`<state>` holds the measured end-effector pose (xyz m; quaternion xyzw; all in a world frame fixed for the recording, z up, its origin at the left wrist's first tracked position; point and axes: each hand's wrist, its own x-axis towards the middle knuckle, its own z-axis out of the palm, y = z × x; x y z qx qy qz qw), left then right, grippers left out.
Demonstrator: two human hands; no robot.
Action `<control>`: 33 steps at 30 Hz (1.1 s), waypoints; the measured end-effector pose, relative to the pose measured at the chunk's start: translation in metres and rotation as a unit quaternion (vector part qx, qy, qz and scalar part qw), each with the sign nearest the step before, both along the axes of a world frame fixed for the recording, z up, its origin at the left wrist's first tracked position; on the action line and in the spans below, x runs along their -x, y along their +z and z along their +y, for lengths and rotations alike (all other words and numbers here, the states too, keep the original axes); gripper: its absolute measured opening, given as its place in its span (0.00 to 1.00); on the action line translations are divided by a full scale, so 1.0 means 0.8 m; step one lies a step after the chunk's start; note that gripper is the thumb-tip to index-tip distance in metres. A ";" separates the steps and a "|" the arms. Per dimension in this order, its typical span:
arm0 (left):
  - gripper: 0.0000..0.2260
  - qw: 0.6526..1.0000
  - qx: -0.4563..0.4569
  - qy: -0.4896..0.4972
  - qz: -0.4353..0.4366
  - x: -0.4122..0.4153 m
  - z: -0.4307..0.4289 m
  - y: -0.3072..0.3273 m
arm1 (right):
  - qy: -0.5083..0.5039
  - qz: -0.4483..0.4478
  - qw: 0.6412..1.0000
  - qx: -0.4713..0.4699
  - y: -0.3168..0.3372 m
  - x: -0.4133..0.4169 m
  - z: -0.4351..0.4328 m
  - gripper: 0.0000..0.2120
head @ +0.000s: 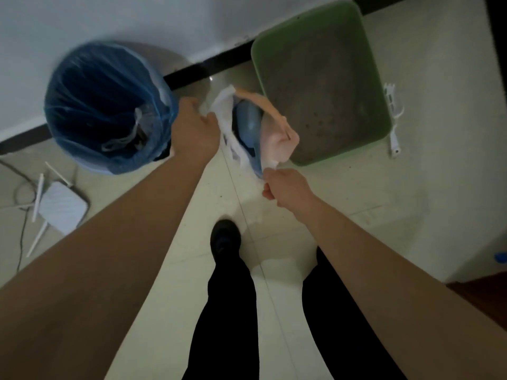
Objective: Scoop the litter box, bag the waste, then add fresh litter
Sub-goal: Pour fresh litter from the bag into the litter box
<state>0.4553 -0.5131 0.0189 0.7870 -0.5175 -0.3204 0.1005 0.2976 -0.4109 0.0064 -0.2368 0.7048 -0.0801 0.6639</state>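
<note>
Head view, looking down at tiled floor [343, 209]; dim light.

Left hand [196, 130]: grip closed on the left rim of a white plastic bag [223, 116], pulling it open. Right hand [285, 189]: grip pinched on the near rim of the same bag, at its lower right corner. Bag held off the floor between both hands, mouth open upward. A pale pink layer [277, 138] lies along its right side; cannot tell whether it is a second bag or a lining. Something blue [248, 120] shows inside the mouth; too blurred to identify.

Green litter box [375, 78]: on the floor against the back wall, just right of the bag and behind it. Grey litter [318, 86] covers its bottom, with a few darker specks near the front.

Bin with blue liner [107, 105]: on the floor by the wall, just left of the left hand; crumpled white items inside.

White router [61, 207] with antennas and cables at the floor's left edge. White object [393, 119] beside the box's right wall; unclear. One dark shoe [225, 237] and dark trouser legs below the hands.
</note>
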 end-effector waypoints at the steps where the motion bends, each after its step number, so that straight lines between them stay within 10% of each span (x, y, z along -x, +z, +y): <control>1: 0.25 0.999 -0.007 0.040 0.014 0.006 0.007 -0.007 | 0.006 -0.004 1.000 0.006 -0.005 0.002 0.002 0.14; 6: 0.52 0.988 -0.112 0.074 0.078 0.038 0.043 -0.010 | 0.033 -0.012 0.999 -0.004 -0.006 0.008 0.022 0.15; 11: 0.17 0.981 -0.135 0.120 0.070 0.036 0.070 -0.034 | -0.057 0.017 0.998 0.005 -0.016 0.031 0.025 0.39; 17: 0.04 0.997 -0.038 0.052 0.031 0.032 0.076 -0.060 | -0.055 0.075 0.993 0.073 -0.040 0.044 -0.030 0.62; 25: 0.12 0.964 -0.093 0.100 0.227 -0.005 0.027 -0.140 | 0.140 0.217 0.895 0.363 -0.119 0.018 -0.054 0.35; 33: 0.14 0.901 -0.105 0.132 0.400 0.000 -0.017 -0.162 | 0.031 -0.017 0.972 0.231 -0.113 0.021 -0.110 0.47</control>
